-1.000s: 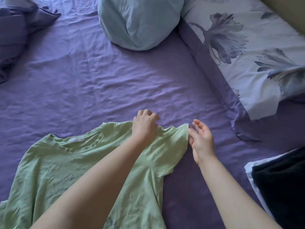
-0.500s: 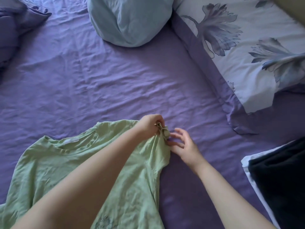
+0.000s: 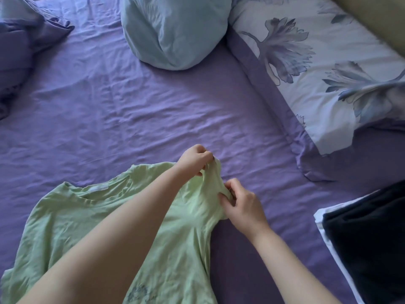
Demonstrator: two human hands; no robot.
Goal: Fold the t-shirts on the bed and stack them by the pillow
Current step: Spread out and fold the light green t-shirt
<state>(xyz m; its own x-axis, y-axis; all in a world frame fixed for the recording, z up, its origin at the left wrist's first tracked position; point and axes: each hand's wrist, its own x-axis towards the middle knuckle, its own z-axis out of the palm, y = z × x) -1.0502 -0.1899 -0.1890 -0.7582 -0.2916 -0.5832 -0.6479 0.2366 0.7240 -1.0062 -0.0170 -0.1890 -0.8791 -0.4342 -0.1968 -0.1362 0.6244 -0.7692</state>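
Note:
A light green t-shirt (image 3: 72, 218) lies spread on the purple bed sheet (image 3: 131, 102), collar toward the far side, faint print near the bottom edge. My left hand (image 3: 194, 160) pinches the top of its right sleeve and lifts it off the sheet. A little lower, my right hand (image 3: 243, 205) grips the bunched edge of that same sleeve. My left forearm crosses over the shirt's body and hides part of it. A white pillow with blue flowers (image 3: 328, 69) lies at the upper right.
A pale blue pillow (image 3: 175, 31) sits at the top centre. A rumpled purple blanket (image 3: 24, 44) fills the upper left corner. Dark folded fabric on white cloth (image 3: 370, 242) lies at the right edge.
The sleeve lay flat a second ago with my right hand open beside it. Both hands have since closed on the sleeve and bunched it up off the sheet.

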